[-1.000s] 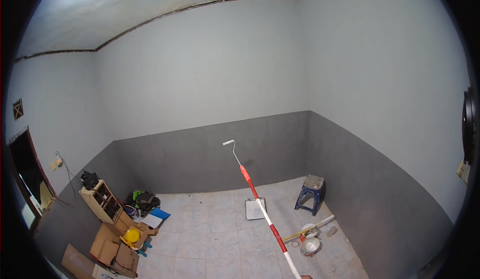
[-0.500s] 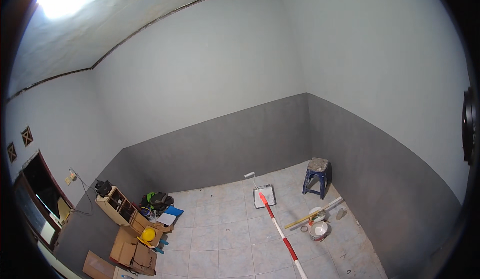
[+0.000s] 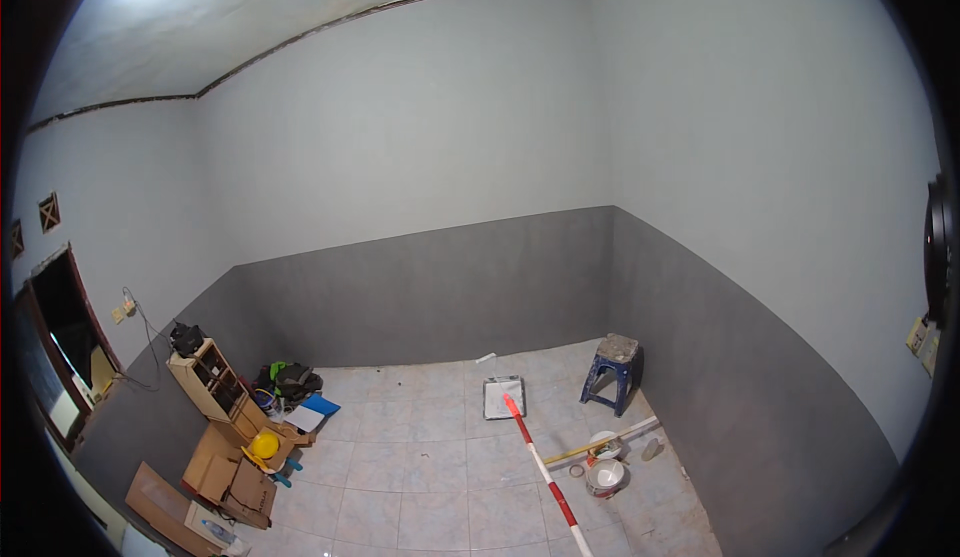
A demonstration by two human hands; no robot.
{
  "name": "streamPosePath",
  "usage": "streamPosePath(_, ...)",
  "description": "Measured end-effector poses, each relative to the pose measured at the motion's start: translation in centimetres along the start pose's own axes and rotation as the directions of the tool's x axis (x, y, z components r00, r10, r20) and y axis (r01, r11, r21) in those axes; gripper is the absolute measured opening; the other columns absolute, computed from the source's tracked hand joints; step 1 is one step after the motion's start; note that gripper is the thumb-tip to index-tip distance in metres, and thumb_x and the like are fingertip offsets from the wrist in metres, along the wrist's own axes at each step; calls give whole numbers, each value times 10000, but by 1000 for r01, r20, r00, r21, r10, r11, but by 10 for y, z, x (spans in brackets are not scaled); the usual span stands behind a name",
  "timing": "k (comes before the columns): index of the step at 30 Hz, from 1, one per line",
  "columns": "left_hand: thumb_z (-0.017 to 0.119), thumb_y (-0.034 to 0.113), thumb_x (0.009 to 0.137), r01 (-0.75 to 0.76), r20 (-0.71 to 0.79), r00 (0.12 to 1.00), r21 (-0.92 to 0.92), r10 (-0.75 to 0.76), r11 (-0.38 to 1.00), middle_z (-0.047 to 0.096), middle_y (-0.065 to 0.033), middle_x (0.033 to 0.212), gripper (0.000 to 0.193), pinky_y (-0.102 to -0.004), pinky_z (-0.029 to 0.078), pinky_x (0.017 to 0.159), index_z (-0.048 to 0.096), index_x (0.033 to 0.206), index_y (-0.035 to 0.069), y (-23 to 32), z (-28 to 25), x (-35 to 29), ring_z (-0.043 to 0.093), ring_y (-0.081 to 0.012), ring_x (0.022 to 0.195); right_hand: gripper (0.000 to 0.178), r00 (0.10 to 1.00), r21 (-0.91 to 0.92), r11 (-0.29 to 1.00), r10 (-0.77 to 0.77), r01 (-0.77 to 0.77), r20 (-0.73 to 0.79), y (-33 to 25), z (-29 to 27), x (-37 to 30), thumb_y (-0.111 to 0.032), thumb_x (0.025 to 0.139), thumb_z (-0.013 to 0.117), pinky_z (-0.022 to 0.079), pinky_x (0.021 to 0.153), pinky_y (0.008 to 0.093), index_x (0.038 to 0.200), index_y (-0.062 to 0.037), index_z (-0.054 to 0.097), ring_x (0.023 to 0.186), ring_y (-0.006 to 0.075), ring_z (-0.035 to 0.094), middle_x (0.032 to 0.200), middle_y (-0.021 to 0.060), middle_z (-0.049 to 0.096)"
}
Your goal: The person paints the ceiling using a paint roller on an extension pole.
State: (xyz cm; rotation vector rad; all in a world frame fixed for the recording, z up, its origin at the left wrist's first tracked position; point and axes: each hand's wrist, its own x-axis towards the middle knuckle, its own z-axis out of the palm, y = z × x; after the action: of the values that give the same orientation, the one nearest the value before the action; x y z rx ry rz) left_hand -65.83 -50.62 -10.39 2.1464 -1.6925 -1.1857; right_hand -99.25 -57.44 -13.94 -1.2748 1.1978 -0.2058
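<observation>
A red-and-white striped extension pole (image 3: pixel 562 502) rises into the picture from the lower edge, right of the middle. A paint roller (image 3: pixel 487 358) with a pale sleeve is at its far end, held out beyond a paint tray (image 3: pixel 489 414). The tray has a dark rim and white paint inside, and lies on the tiled floor. In the picture, the pole's red tip crosses in front of the tray. Neither of my hands shows, so who or what grips the pole's lower end is hidden.
Right of the tray stand a blue stool (image 3: pixel 606 377) with a paint-stained top, a white bucket (image 3: pixel 606 478) and a long yellow-and-white stick (image 3: pixel 585 447). Cardboard boxes (image 3: pixel 245 492), a yellow hard hat (image 3: pixel 264 444), a wooden cabinet (image 3: pixel 205 382) and bags (image 3: pixel 293 379) line the left wall.
My view has turned and tilted, so the room sits more level and a wall switch now shows at the right edge. The pole and roller appear further left.
</observation>
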Motion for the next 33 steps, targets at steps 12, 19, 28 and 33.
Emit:
streamPosePath(12, 649, 286, 930, -37, 21, 999, -17, 37, 999, 595, -258, 1277, 675, -437, 515, 919, 385, 1500, 37, -11, -3, 5, 632, -360, 1099, 497, 997, -49, 999, -4, 8, 73, -32, 12, 26, -316, 920, 693, 496, 769, 452, 1203, 90, 638, 892, 254, 610, 1002, 174, 699)
streamPosePath(19, 633, 272, 939, -40, 25, 999, -9, 40, 999, 591, -258, 1284, 662, -437, 505, 941, 376, 1501, 35, -11, 0, 2, 623, -362, 1118, 505, 994, -88, 992, -87, 93, 71, -38, 7, 29, -320, 921, 686, 504, 777, 446, 1232, 74, 631, 903, 268, 623, 1029, 184, 693)
streamPosePath(28, 612, 253, 950, -18, 35, 999, -10, 18, 1000, 586, -257, 1292, 646, -437, 491, 970, 366, 1504, 31, -7, 13, -8, 610, -366, 1143, 534, 989, -143, 989, 2, 20, 148, -53, -2, -6, -323, 929, 677, 498, 714, 452, 1293, 53, 574, 824, 294, 599, 1031, 164, 666)
streamPosePath(33, 600, 243, 956, -6, 21, 1000, -26, 7, 1000, 584, -257, 1296, 636, -437, 484, 986, 360, 1505, 29, -11, 12, -20, 604, -367, 1156, 513, 994, 18, 995, -94, 93, 60, -14, 22, 10, -320, 933, 678, 481, 649, 460, 1264, 59, 583, 788, 253, 576, 961, 153, 661)
